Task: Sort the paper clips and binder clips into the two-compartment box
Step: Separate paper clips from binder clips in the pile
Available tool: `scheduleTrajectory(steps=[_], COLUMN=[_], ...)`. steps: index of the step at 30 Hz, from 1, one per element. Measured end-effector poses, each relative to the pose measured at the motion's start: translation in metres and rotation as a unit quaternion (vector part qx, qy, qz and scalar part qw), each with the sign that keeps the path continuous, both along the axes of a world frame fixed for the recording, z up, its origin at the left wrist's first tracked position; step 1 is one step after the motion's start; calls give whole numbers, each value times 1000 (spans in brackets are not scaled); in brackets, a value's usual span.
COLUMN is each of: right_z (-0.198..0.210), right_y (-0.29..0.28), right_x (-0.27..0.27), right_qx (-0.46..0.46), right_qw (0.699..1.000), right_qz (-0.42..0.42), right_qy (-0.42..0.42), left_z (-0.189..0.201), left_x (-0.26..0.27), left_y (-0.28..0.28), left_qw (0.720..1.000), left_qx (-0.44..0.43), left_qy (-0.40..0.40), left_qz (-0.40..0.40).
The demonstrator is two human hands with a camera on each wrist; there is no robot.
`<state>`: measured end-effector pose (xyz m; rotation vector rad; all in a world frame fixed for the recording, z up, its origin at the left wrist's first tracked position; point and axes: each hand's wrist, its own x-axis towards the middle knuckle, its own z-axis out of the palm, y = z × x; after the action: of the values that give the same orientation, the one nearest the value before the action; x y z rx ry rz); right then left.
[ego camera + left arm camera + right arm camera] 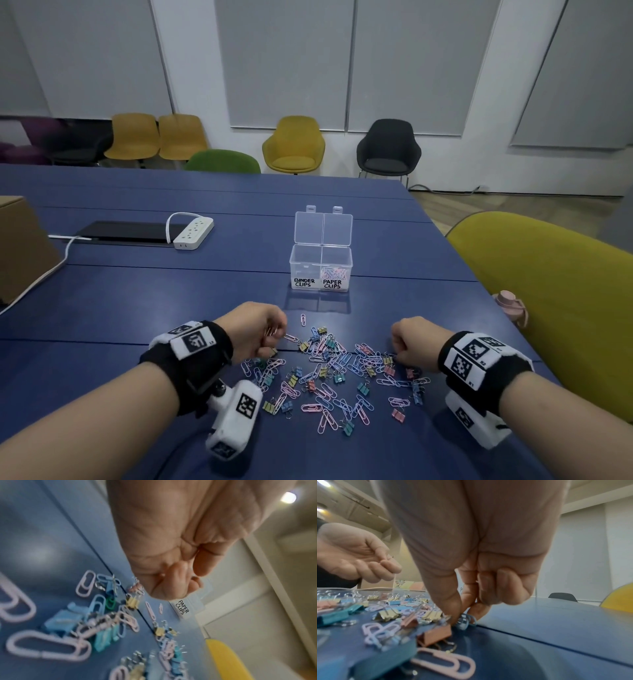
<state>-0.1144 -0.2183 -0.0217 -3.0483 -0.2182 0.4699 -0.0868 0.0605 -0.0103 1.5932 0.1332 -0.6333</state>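
- On the blue surface [205, 274], near the hands: mixed pile [335, 373] of paper clips and binder clips, still mostly unsorted.
- Behind it, box [321, 270] open; paper-clip side partly filled, binder-clip side apparently bare.
- Left hand [258, 330]: fingers curled, pinching a few paper clips.
- Right hand [416, 339]: fingers curled, thumb and forefinger nipping blue clips [465, 620] at the pile's edge.
- Bulk of sorting left.

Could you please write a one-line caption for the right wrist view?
Right hand pinches a blue paper clip from the scattered pile on the blue table.
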Motion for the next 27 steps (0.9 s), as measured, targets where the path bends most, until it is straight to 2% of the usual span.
scheduleTrajectory(steps=[2,4,5,6,7,9,11,13,14,15,16,17,18,19,20,21,22,23,24,25,27], right_z=[2,5,7,9,10,11,14,16,17,18,18,17,16,15,15,14,14,14,15,16,18], right_y=[-5,-12,-16,-18,-20,-20,-17,-12,-9,-5,0,5,11,18,25,31,37,42,48,53,60], right_x=[-2,-2,-2,-2,-3,-6,-8,-9,-8,-9,-8,-7,-6,-5,-5,-5,-5,-4,-4,-4,-3], right_qx=[28,99,162,252,362,568,681,753,773,783,781,766,734,680,597,483,352,235,153,103,53], right_qw=[999,994,983,961,920,790,676,581,544,523,522,542,587,658,749,844,921,967,986,993,996], right_qz=[-15,-50,-75,-110,-151,-227,-271,-294,-306,-313,-314,-313,-309,-294,-263,-212,-146,-81,-36,-14,12], right_qy=[-10,-27,-33,-28,-11,39,77,99,110,123,136,144,145,136,119,97,73,58,56,61,68], left_z=[3,5,5,6,5,4,4,6,6,7,7,6,5,4,3,2,1,0,-1,-2,-4], left_x=[0,1,2,1,2,3,5,4,3,2,1,0,0,0,0,0,-1,-1,-1,-1,0], left_y=[5,8,9,9,9,10,11,11,9,7,5,3,1,0,-2,-4,-5,-7,-8,-9,-10], left_qw=[997,996,997,999,1000,992,953,899,876,856,840,826,814,803,793,784,775,768,763,759,754], left_qx=[-61,-62,-46,-22,10,112,257,356,387,414,437,458,476,490,503,513,522,530,535,540,545], left_qy=[51,62,55,42,22,-40,-123,-190,-213,-226,-233,-232,-230,-227,-226,-227,-229,-231,-232,-232,-234], left_qz=[14,18,16,12,5,-35,-105,-169,-192,-209,-222,-232,-242,-250,-258,-265,-271,-276,-279,-281,-281])
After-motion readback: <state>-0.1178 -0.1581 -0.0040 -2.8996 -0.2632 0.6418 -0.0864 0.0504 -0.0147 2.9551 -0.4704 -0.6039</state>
